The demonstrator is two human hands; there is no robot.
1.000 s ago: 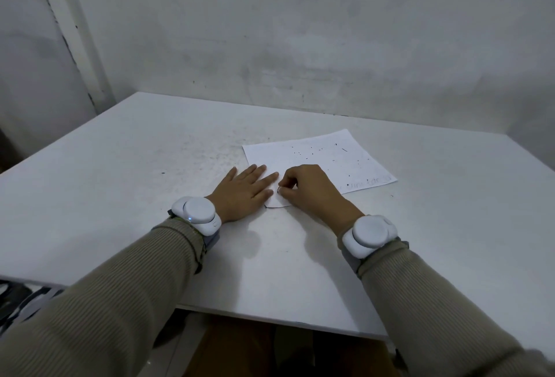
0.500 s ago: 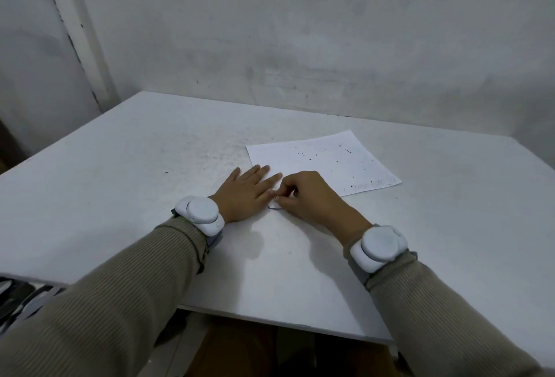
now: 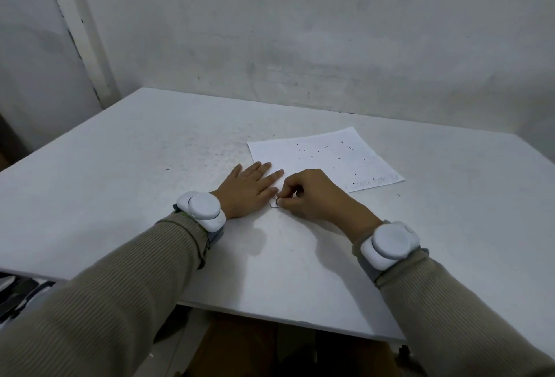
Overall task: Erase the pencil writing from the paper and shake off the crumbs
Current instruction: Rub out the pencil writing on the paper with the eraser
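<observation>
**Figure.** Lifting the sheet for the shake-off. The paper (image 3: 324, 157) lay flat on the desk (image 3: 150, 181), strewn with dark crumbs (image 3: 350, 147). A faint line of pencil writing (image 3: 372, 180) remained along the paper's near right edge. The left hand (image 3: 246, 190) rested open at the paper's near left edge, fingers straight and pressing down. The right hand (image 3: 312, 196) was curled at the paper's nearest corner, thumb and forefinger apparently pinched together on that corner. Whether an eraser was also in the hand could not be told.

To do the step well, the pinch should probably take only the very corner. The left hand should ease off as the corner rises, so the sheet peels up without creasing. The paper should be kept fairly level until it is clear of the desk, so that the crumbs do not slide onto the unerased writing. That writing seemingly still called for rubbing out.

Compared with one second before, the right hand's fingertips had closed in on the left hand's fingers at the paper's corner. The left hand and the paper itself lay as they had.
</observation>
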